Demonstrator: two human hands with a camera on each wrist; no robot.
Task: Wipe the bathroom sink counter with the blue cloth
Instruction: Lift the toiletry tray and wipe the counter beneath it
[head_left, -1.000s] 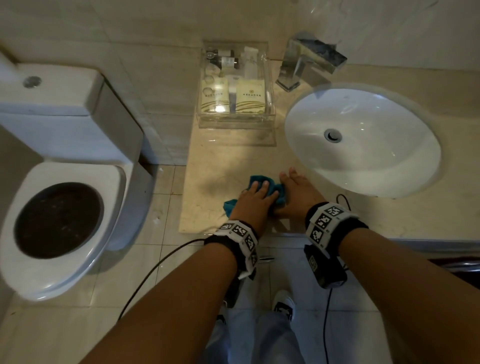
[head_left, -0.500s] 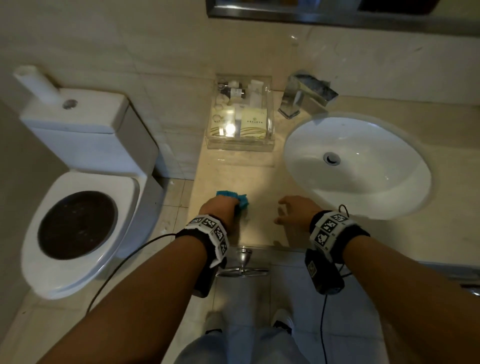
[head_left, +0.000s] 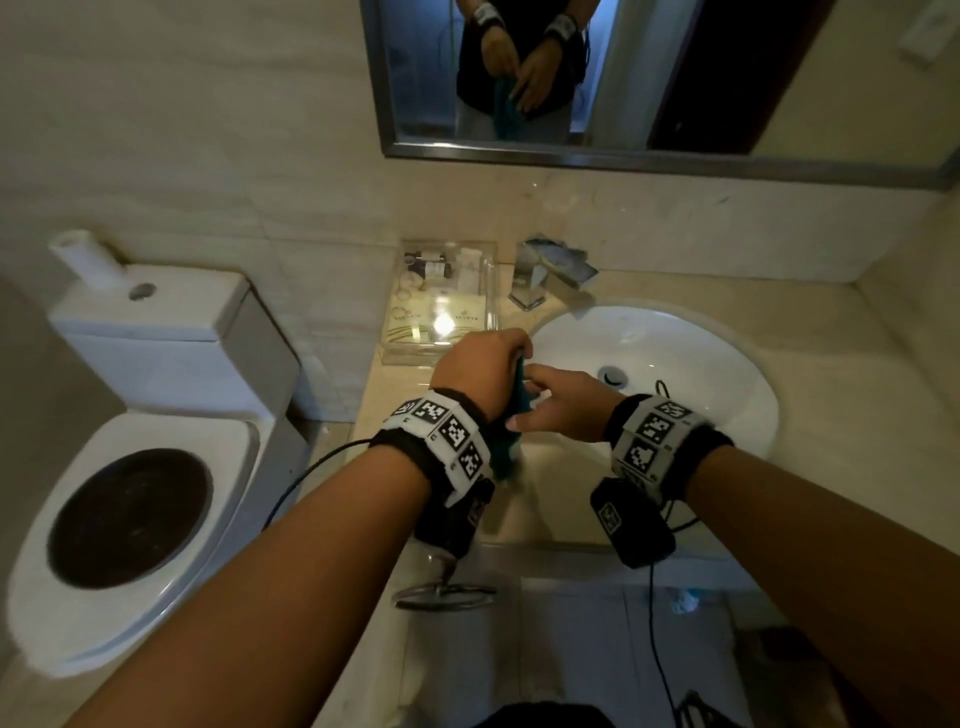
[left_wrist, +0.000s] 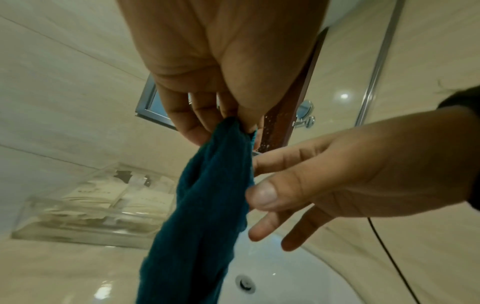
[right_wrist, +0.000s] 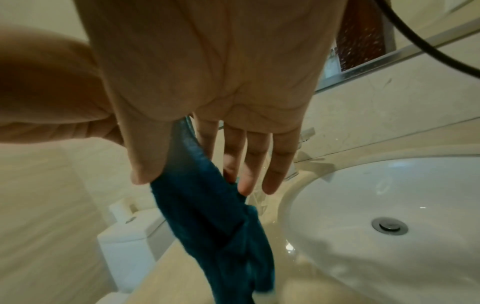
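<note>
Blue cloth (head_left: 511, 415) mostly behind left hand (head_left: 480, 371)

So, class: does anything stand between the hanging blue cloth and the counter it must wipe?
Nothing visible does. The left hand pinches the blue cloth by its top, and it hangs over bare counter between the clear tray and the sink.

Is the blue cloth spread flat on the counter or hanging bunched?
Hanging bunched: the blue terry cloth dangles from the left hand, pinched at its top.
</note>
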